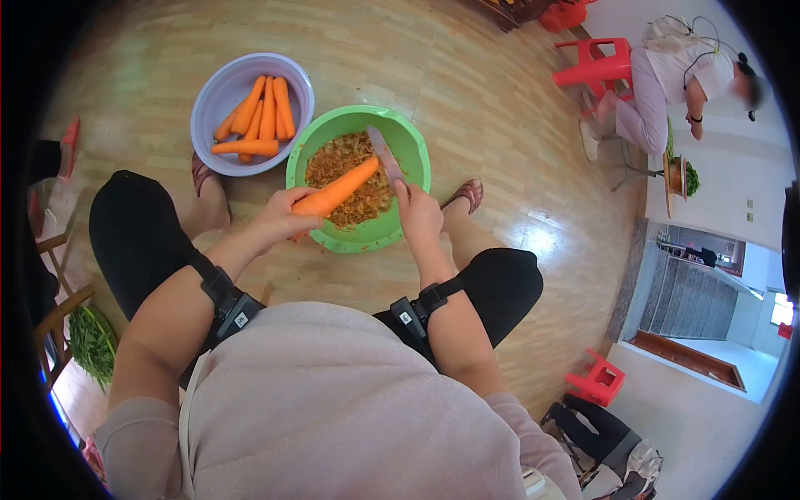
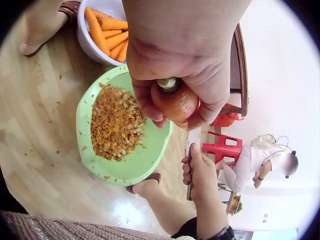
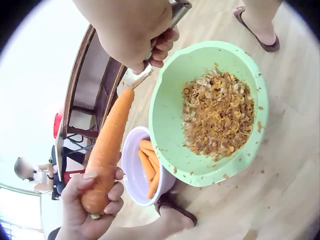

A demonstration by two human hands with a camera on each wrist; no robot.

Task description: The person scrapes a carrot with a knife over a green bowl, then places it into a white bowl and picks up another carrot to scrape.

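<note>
My left hand grips a large orange carrot by its thick end, its narrow tip pointing away over a green basin. In the left wrist view the carrot's cut stem end shows between fingers and thumb. My right hand holds a knife by its metal handle, the broad blade beside the carrot's tip. Brown and orange peelings cover the bottom of the basin. Behind it on the left, a pale purple basin holds several smooth carrots.
Both basins stand on the wood-patterned floor between and beyond my feet. Small scraps dot the floor around the green basin. Red stools and a seated person are at the right. Leafy greens lie at the left by a wooden chair.
</note>
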